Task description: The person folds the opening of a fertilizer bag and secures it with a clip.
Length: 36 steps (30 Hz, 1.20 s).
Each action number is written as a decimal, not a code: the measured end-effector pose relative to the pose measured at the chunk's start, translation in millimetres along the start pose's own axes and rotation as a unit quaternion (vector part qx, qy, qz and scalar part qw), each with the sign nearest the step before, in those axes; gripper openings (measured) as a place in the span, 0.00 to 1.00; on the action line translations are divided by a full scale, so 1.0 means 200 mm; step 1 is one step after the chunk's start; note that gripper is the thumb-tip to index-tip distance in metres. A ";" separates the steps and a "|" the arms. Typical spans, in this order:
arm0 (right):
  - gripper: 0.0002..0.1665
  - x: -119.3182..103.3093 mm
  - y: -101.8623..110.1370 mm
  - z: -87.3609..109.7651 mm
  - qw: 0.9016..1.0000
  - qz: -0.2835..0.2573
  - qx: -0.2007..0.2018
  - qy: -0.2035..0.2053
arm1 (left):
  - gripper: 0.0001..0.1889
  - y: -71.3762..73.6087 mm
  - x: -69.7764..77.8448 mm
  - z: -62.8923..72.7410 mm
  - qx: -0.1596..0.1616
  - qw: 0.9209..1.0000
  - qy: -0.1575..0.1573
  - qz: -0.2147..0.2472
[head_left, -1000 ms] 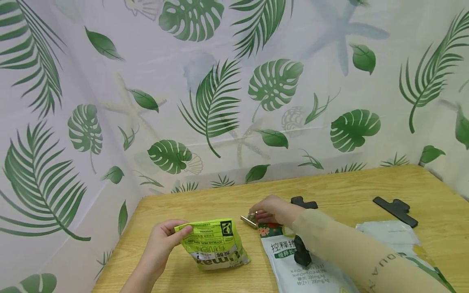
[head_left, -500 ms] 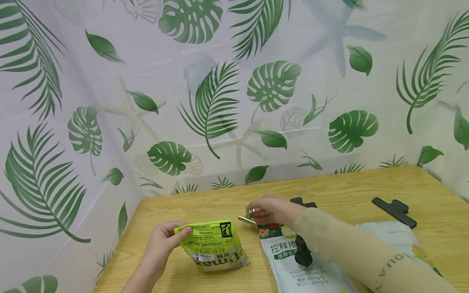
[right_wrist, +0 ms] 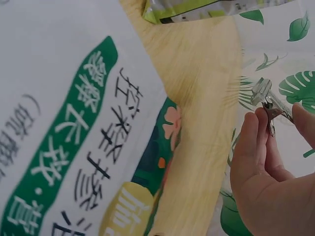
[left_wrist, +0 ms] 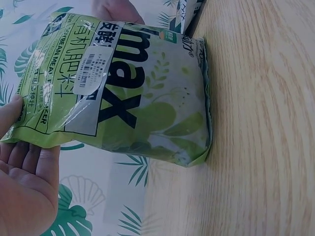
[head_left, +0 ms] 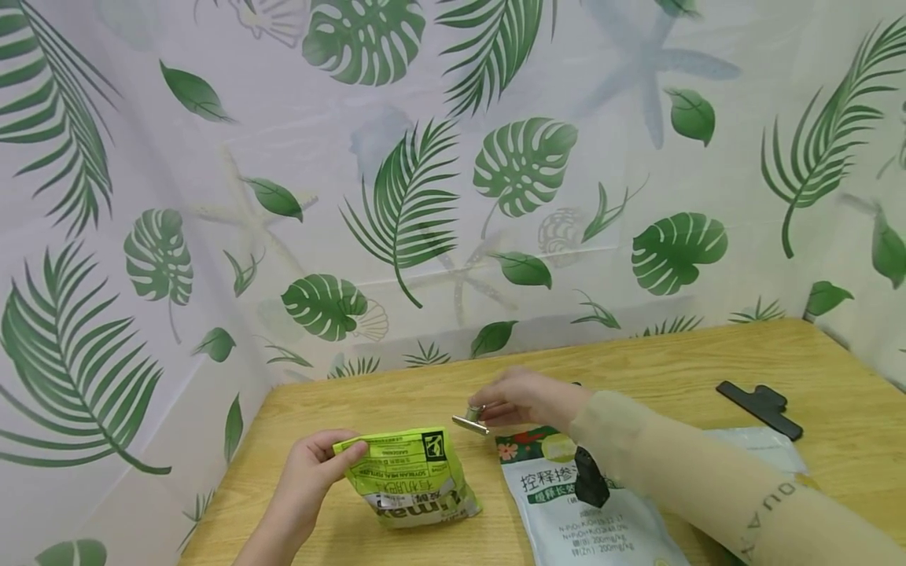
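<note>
My left hand point(head_left: 311, 472) pinches the top left corner of a lime-green fertilizer bag point(head_left: 410, 479), thumb in front and fingers behind. The bag's bottom rests on the table, its upper part leaning, as the left wrist view shows its printed front point(left_wrist: 133, 88). To the right of the bag, my right hand point(head_left: 524, 397) holds a silver metal bulldog clip point(head_left: 470, 423) by its handles, thumb and fingers on either side. In the right wrist view the clip point(right_wrist: 268, 101) is off the table, away from both bags. Beneath the right forearm lies a white fertilizer bag point(head_left: 587, 519) with a green, flowered top.
A black plastic bag clip point(head_left: 764, 409) lies on the wooden table point(head_left: 396, 401) at the right. Just in front of it is another pale bag point(head_left: 757, 448), partly covered by the right sleeve point(head_left: 679, 472). A leaf-patterned cloth point(head_left: 425, 196) hangs behind the table.
My right hand has moved slightly left and up with the metal clip, away from the white bag's top. Another black clip behind that hand is now almost hidden. The left hand keeps its hold.
</note>
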State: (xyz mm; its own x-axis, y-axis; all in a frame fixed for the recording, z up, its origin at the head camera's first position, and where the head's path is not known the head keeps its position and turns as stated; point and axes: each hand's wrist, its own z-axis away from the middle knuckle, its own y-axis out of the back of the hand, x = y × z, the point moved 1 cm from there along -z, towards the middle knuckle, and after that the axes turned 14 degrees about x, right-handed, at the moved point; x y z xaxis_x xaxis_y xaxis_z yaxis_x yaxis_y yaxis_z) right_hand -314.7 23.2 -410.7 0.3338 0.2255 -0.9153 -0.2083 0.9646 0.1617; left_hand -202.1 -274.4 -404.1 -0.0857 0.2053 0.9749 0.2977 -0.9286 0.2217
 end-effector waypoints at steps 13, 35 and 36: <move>0.22 -0.07 -0.02 0.03 1.000 0.004 -0.005 0.012 | 0.07 0.00 0.00 0.00 -0.002 1.000 -0.002 0.007; 0.21 -0.20 -0.04 0.10 0.998 0.022 -0.032 0.058 | 0.06 0.00 0.00 0.01 0.000 1.000 -0.007 0.013; 0.22 -0.21 -0.04 0.11 0.997 0.023 -0.032 0.061 | 0.06 0.00 0.00 0.01 0.000 1.000 -0.008 0.013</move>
State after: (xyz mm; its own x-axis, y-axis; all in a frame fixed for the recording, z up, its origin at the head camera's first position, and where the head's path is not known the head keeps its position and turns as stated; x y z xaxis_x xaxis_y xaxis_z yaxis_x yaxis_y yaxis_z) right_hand -307.0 9.9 -365.2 0.2083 0.2467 -0.9465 -0.2811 0.9419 0.1836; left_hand -200.8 -274.0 -404.9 -0.0628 0.1852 0.9807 0.2992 -0.9340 0.1955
